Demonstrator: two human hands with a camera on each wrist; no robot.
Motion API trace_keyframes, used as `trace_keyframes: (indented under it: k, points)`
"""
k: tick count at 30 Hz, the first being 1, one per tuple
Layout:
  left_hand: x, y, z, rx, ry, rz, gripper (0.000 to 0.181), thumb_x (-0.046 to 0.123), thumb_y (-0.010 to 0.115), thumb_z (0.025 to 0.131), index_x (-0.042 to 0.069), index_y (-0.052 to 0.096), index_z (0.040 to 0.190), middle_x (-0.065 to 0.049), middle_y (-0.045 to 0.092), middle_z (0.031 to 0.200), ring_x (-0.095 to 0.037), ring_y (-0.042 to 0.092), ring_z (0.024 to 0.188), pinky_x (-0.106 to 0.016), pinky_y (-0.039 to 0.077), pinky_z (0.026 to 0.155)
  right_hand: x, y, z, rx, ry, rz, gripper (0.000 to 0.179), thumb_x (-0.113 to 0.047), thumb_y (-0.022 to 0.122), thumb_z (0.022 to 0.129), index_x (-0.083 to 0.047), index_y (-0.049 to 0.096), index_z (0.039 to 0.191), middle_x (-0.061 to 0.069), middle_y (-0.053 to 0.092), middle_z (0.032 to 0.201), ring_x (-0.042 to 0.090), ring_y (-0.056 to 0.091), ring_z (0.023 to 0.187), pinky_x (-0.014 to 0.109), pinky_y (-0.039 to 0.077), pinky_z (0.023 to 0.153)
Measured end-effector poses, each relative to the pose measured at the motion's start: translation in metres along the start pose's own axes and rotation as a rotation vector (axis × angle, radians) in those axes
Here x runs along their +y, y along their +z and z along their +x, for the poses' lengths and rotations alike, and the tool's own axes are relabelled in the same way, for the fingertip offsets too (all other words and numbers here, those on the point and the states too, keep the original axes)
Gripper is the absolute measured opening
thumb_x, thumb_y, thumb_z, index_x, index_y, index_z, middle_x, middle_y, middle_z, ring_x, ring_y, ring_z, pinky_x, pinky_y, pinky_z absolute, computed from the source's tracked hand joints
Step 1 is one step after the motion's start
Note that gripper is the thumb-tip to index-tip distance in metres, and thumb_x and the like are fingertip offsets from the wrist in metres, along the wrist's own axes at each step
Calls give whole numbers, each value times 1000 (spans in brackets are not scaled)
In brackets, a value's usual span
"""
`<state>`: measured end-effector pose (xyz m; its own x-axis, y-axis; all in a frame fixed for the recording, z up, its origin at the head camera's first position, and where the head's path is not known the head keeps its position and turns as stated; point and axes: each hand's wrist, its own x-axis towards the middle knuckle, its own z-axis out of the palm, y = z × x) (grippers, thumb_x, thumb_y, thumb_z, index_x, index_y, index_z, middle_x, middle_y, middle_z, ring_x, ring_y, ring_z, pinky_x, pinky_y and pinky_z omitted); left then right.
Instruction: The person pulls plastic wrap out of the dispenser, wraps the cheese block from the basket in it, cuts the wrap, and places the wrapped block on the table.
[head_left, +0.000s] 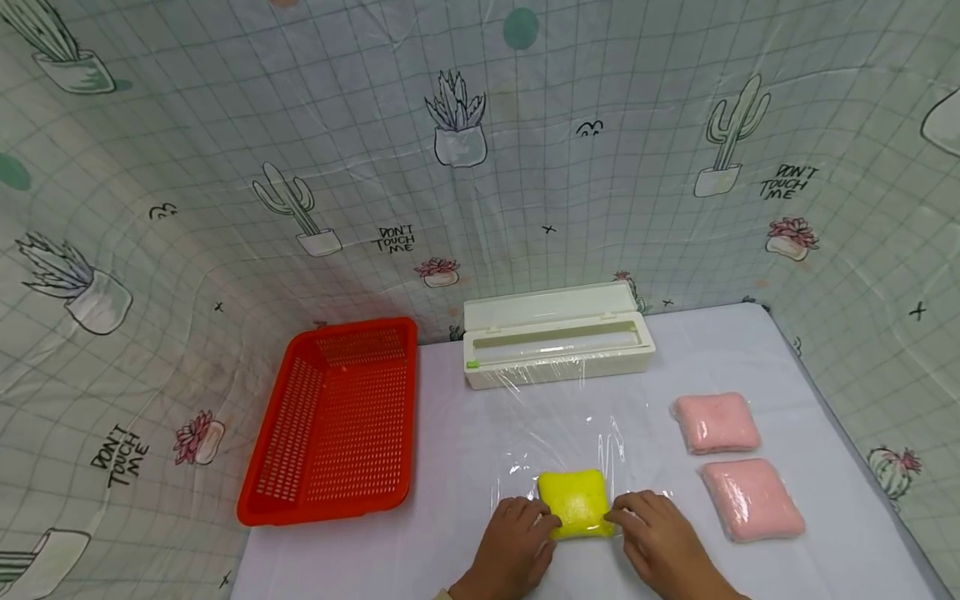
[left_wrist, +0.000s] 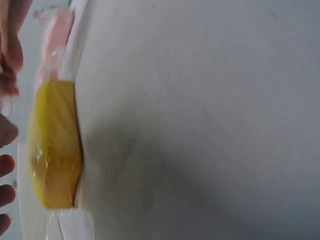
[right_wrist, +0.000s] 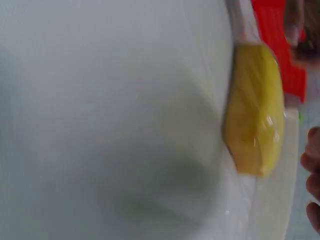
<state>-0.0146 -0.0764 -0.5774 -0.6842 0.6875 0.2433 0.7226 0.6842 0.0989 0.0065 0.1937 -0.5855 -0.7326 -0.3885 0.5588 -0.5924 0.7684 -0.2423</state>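
Wrapping looks like the step in hand: both hands sit on the near edge of a yellow pad (head_left: 575,502) that lies on a film sheet (head_left: 555,433) drawn out from the dispenser (head_left: 557,333) across the counter (head_left: 420,550). The left hand (head_left: 517,542) has its fingers (head_left: 534,515) curled against the pad's left near corner, pinching film there as far as the head view shows; the right hand (head_left: 658,537) does the same at the right near corner, fingers bent and close together, not spread. Whether the pinch takes in the pad itself or only the film I cannot tell.

The pad sits between the two sets of fingers, flat on the counter. It is nearly square; its slightly longer side runs left to right, from one hand to the other, with its far edge facing the dispenser. The wrist views show it edge-on, film shining over its surface (left_wrist: 52,145).

The next move, I judge, calls for lifting the loose film at the fingers and folding it over the pad, kept taut so that it does not bunch.

Two pink pads (head_left: 716,422) (head_left: 752,498) lie beyond the right fingers; a red basket (head_left: 337,417) stands well out from the left fingers.
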Motion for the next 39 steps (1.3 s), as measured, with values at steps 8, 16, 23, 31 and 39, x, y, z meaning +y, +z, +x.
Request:
trace_keyframes:
  k: [8,16,23,31,39]
  points:
    - [15,11,14,-50,64,191,40,53,88,83,29,73,111,11,63,106,-9,57,99,-27,50,95,-13,25,0,-75,-61,30,48,-12,98,59,-19,76,101,-5,67,108,19,63,98,42,55,84]
    - [16,18,15,13,49,217,23,30,89,87,28,76,106,11,65,102,-9,57,97,-28,49,92,-9,32,7,-35,-81,-5,18,-13,84,75,-19,77,90,-8,68,99,17,61,96,37,54,83]
    - [15,16,16,22,20,205,25,37,87,89,27,74,109,10,66,106,-10,58,98,-31,49,93,-3,26,17,-54,-74,22,26,-11,91,69,-20,79,90,-11,70,95,20,63,101,43,54,85]
    - [10,11,25,31,-21,280,46,47,90,83,28,69,118,6,64,114,-14,59,105,-31,50,95,7,15,37,-45,-47,105,32,-2,91,70,-21,78,92,-16,71,94,19,62,104,42,50,86]
    - [-3,7,42,132,-54,299,40,38,90,83,28,75,118,9,68,110,-13,61,101,-33,50,93,18,13,58,-40,11,111,35,2,91,72,-18,79,99,-10,73,100,18,61,102,44,51,86]
